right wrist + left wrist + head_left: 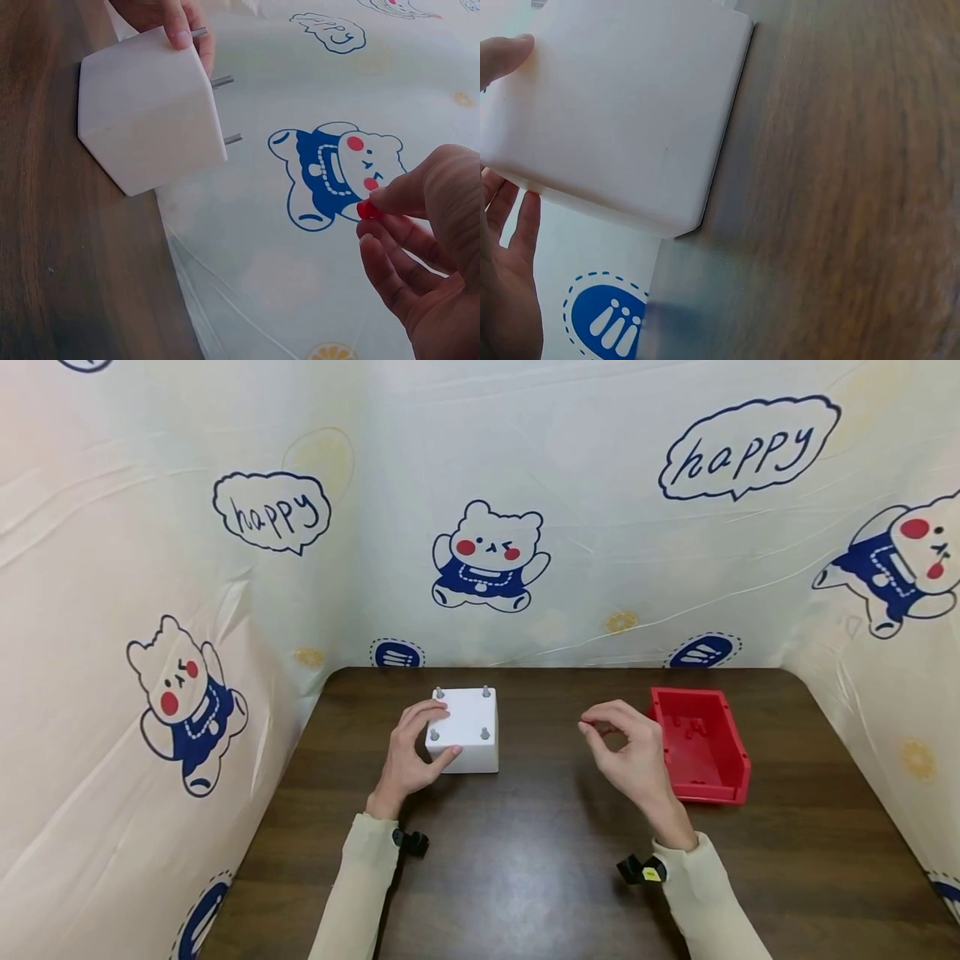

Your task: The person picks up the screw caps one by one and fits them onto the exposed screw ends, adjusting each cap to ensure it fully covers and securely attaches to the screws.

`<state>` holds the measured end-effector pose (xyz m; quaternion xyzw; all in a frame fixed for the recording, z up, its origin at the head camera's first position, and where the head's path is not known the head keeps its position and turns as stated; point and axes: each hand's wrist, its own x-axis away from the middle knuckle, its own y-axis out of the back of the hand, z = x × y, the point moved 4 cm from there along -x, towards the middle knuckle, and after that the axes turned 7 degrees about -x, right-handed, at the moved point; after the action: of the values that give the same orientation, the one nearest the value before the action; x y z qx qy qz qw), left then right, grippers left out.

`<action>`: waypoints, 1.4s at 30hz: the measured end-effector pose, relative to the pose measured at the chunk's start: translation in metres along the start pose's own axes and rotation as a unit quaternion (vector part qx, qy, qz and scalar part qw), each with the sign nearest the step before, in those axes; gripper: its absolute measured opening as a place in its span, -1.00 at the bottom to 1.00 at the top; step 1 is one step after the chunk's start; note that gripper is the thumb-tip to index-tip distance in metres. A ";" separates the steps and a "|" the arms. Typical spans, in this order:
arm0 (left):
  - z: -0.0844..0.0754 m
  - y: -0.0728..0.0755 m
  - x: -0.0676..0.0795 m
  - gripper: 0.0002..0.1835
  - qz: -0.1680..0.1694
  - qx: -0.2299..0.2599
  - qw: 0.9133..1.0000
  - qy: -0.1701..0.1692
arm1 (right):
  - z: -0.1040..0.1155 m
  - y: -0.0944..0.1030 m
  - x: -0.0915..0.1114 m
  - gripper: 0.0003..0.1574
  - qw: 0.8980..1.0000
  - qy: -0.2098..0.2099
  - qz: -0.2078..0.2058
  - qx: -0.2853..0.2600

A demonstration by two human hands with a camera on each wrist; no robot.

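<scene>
A white block (471,718) with several metal studs (485,733) standing up from its top sits on the table. My left hand (408,760) grips it from the left, thumb at the near side and fingers at the far top edge. In the left wrist view the thumb (506,56) lies against the block's side. My right hand (630,752) is held above the table, to the right of the block and apart from it. Between its thumb and forefinger it pinches a small red piece (367,210), mostly covered by the fingertips, so its exact kind cannot be told.
At the right stands an open red bin (712,791) with several small red pieces (692,727) inside, close beside the right hand. The dark wooden table (517,877) ends at the back against a printed cloth (600,552) that also hangs on both sides.
</scene>
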<state>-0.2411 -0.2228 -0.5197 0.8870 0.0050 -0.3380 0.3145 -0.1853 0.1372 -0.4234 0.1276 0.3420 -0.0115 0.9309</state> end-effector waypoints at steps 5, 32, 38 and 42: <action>-0.002 0.002 0.001 -0.42 -0.017 0.008 1.000 -0.017 | 0.021 -0.003 -0.005 -0.71 1.000 0.003 0.004 -0.008; 0.001 0.001 0.001 -0.45 0.003 -0.005 1.000 0.000 | 0.018 -0.015 -0.010 -0.73 1.000 0.007 0.007 -0.014; 0.000 0.001 0.001 -0.45 -0.001 0.003 1.000 -0.004 | 0.011 -0.020 -0.009 -0.71 1.000 0.005 0.009 -0.021; 0.000 0.001 0.000 -0.45 0.002 -0.001 1.000 0.000 | -0.005 -0.024 -0.006 -0.72 1.000 0.010 0.010 -0.024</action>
<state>-0.2404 -0.2235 -0.5193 0.8865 0.0036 -0.3376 0.3164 -0.1958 0.1153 -0.4289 0.1087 0.3497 0.0077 0.9305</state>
